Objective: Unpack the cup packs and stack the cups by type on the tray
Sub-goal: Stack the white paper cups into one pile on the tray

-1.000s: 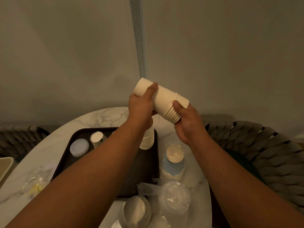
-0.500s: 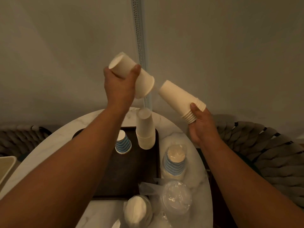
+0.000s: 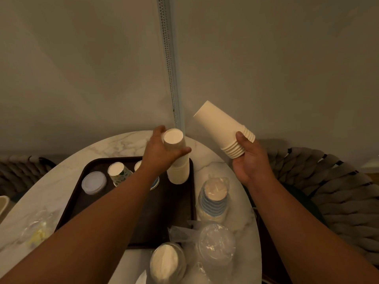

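Observation:
My left hand (image 3: 162,152) grips an upside-down plain white cup (image 3: 174,138) sitting on top of the white cup stack (image 3: 178,171) at the far right corner of the dark tray (image 3: 143,222). My right hand (image 3: 250,160) holds a tilted stack of several plain white cups (image 3: 223,130) in the air, right of the tray, rims against my palm. On the tray also stand a green-patterned cup (image 3: 118,174), a blue-striped cup (image 3: 154,181) mostly hidden by my forearm, and a clear lid (image 3: 94,182).
On the marble table (image 3: 114,146) right of the tray stands a wrapped pack of blue-striped cups (image 3: 214,199). Nearer me lie a clear plastic pack (image 3: 216,242) and a white-cup pack (image 3: 167,263). Crumpled wrap (image 3: 37,232) lies at left. Woven chairs (image 3: 336,191) flank the table.
My left hand carried the single white cup down from mid-air onto the white stack on the tray. My right hand kept its stack raised, shifting slightly right.

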`<state>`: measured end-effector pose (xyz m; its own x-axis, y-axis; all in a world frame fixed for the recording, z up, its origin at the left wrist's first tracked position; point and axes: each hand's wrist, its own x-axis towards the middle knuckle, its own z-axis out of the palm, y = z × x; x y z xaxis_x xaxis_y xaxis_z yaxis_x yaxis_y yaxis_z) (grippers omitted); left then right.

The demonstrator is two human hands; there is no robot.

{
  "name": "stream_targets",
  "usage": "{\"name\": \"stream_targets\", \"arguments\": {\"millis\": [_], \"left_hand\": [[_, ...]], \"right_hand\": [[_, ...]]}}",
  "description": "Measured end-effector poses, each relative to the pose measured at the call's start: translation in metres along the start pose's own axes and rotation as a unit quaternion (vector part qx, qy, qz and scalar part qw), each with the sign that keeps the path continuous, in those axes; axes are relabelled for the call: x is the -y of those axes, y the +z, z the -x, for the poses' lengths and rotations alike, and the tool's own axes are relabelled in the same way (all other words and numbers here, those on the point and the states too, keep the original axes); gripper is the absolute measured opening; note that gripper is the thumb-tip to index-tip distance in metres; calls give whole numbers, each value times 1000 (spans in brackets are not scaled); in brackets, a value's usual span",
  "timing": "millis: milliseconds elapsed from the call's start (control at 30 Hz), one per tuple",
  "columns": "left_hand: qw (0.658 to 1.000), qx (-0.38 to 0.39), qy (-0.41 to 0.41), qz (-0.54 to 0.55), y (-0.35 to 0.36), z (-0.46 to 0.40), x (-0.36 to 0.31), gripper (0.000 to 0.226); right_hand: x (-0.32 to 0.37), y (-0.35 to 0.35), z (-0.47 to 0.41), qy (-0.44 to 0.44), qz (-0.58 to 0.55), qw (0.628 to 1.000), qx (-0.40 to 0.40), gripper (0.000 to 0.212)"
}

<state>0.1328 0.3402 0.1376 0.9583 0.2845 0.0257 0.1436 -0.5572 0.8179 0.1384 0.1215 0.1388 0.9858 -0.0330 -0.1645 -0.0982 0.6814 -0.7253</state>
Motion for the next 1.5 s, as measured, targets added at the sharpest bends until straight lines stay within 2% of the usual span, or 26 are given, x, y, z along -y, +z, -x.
{"name": "stream_targets", "arguments": {"millis": [100, 133, 167, 233, 300, 333, 367, 400, 433, 500, 567, 667, 833, 967, 1033, 1167, 1300, 1400, 1433, 1500], "left_hand": [[980, -151, 101, 80, -5, 6, -21, 85], [971, -158, 108, 145, -5, 7, -32, 82], [962, -130, 95, 221, -3, 9, -45, 80], [932, -17, 27, 360, 3, 16, -70, 77], [902, 69, -30, 425, 9, 20, -79, 59], [896, 84, -46, 434, 8, 21, -79, 50], [893, 82, -55, 438, 6, 20, -80, 44], [891, 72, -61, 444, 1, 18, -79, 42], [890, 62, -66, 446, -3, 16, -79, 41], [890, 59, -78, 445, -7, 14, -80, 39], [891, 63, -87, 440, -4, 16, -83, 41], [883, 38, -88, 459, -1, 16, -85, 49], [882, -16, -111, 457, 1, 11, -90, 61], [881, -45, -136, 451, 3, 8, -91, 46], [879, -48, -152, 450, 3, 7, -91, 48], [850, -81, -178, 489, 1, 2, -99, 63], [847, -117, -194, 481, -4, -4, -101, 60], [837, -150, -210, 482, -13, -12, -100, 55], [836, -159, -206, 482, -20, -18, -100, 54], [843, -171, -162, 484, -36, -29, -100, 57]], "right_hand": [[5, 4, 3, 21, -18, 999, 28, 49], [5, 9, 5, 34, -22, 998, 40, 54], [5, 14, 7, 50, -23, 997, 58, 58], [4, 26, 11, 76, -19, 992, 102, 57], [3, 35, 14, 105, -4, 984, 141, 51], [3, 39, 15, 100, 44, 983, 147, 48], [3, 41, 15, 73, 143, 978, 133, 47], [4, 39, 14, 32, 266, 958, 104, 51], [5, 38, 15, -15, 378, 923, 74, 64], [7, 37, 16, -77, 483, 868, 89, 93], [9, 40, 17, -86, 510, 845, 134, 104], [14, 50, 21, -89, 546, 822, 131, 77], [15, 62, 28, -140, 559, 812, 95, 65], [15, 66, 27, -197, 587, 783, 67, 71], [15, 65, 24, -206, 602, 768, 66, 74], [8, 64, 22, -231, 624, 743, 77, 77], [5, 69, 22, -253, 625, 735, 72, 80], [8, 65, 20, -286, 644, 703, 90, 79], [9, 61, 19, -286, 648, 700, 93, 78], [10, 49, 16, -260, 628, 729, 79, 77]]}}
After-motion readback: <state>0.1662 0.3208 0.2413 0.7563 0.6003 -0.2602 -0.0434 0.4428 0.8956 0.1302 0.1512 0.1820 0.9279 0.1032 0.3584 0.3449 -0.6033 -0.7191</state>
